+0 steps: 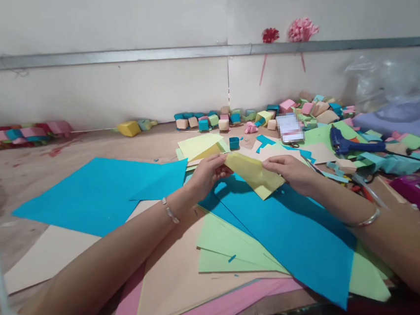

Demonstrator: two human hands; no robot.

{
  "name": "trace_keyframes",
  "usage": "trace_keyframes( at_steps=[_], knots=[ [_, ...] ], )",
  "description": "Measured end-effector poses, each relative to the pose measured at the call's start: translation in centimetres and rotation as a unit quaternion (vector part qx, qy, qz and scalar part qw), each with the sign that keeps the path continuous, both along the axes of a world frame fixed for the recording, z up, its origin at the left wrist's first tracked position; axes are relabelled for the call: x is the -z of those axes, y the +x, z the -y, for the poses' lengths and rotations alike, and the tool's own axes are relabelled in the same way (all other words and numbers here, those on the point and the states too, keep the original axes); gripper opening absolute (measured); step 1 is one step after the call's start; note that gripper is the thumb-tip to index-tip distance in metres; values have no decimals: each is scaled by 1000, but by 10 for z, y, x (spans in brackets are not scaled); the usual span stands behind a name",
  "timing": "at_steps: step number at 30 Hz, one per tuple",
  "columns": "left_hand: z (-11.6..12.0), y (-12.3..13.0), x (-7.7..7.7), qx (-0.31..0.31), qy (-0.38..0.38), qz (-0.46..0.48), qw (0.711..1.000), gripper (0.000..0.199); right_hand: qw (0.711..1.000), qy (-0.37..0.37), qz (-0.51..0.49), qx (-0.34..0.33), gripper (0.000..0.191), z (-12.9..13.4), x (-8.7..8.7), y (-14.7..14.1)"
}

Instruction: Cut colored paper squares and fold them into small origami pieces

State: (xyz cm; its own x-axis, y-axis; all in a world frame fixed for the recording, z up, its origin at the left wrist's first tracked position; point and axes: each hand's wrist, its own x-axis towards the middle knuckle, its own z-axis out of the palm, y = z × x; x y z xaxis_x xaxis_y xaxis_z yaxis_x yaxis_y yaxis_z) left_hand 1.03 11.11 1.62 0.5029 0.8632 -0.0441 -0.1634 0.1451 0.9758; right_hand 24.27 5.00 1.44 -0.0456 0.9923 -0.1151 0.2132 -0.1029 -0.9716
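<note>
Fingers of left hand (208,175) and right hand (289,172) grip opposite edges of yellow paper (254,170), blue sheet (296,241) lying beneath them, glue gun (359,146) to their right

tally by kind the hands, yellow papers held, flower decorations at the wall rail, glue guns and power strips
Hands: 2, left hand and right hand
Yellow paper held: 1
Flower decorations: 2, red flower and pink flower
Glue gun: 1
Power strip: 1
Total: 7
</note>
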Motion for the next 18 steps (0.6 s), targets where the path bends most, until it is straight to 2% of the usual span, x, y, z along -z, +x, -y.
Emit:
trace_keyframes(
  at_steps=[2, 7, 12, 15, 18],
  knots=[
    [-1, -2, -1, 4, 2, 3, 1000, 27, 1000, -21, -19, 9, 35, 0, -1, -1],
    [-3, -5, 1, 12, 24, -25, 999, 51, 997, -54, -31, 52, 20, -1, -3, -1],
    [-7, -8, 3, -1, 100, -89, 991, 62, 994, -60, -23, 89, 14, -2, -4, -1],
    [-11, -11, 2, -19, 182, -149, 972, 48, 995, -59, -17, 81, 15, 0, -5, -2],
    [-13, -13, 4, -43, 281, -222, 933, 22, 997, -46, -6, 57, 26, 3, -5, -4]
  ],
)
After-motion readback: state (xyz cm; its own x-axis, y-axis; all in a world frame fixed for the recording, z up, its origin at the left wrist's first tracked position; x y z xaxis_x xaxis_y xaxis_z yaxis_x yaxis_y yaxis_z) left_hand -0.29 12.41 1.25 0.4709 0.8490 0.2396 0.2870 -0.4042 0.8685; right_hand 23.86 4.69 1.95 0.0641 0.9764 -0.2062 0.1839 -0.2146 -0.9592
